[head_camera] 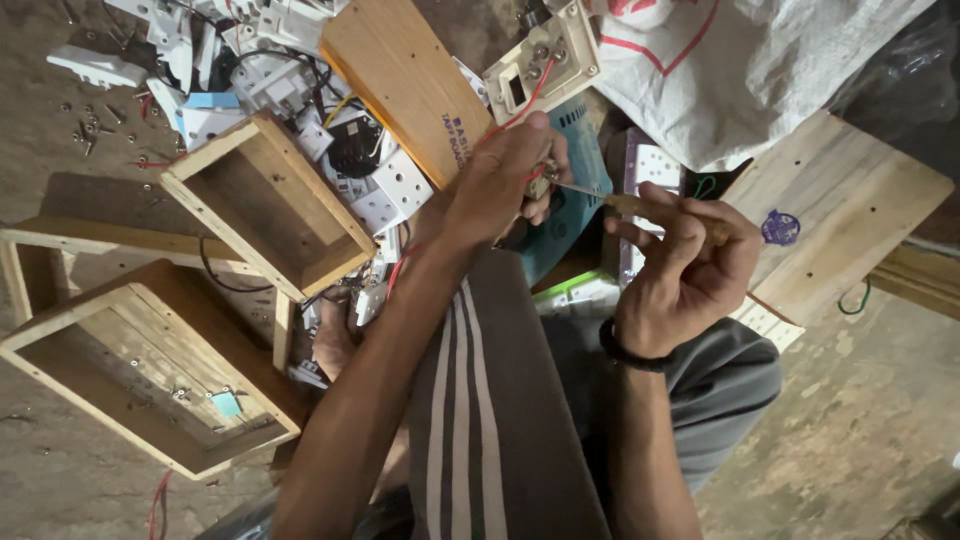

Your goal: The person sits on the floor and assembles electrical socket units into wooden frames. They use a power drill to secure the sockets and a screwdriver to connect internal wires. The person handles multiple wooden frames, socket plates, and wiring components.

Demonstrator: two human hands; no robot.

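Left hand [505, 175] – fingers pinching a small electrical part with red wire [520, 105], above the knee. Right hand [690, 250] – closed around a screwdriver [625, 203], tip at that part. Wooden box [265, 205] nearby, left.

Dusty concrete floor [870, 420], dim warm light

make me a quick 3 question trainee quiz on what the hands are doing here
1. True or false: the right hand holds a screwdriver.
2. What does the left hand pinch? A) a small electrical part with a red wire B) a hammer C) a paintbrush
3. Fill in: the two open boxes on the left are made of ____.

Key: 1 true; 2 A; 3 wood
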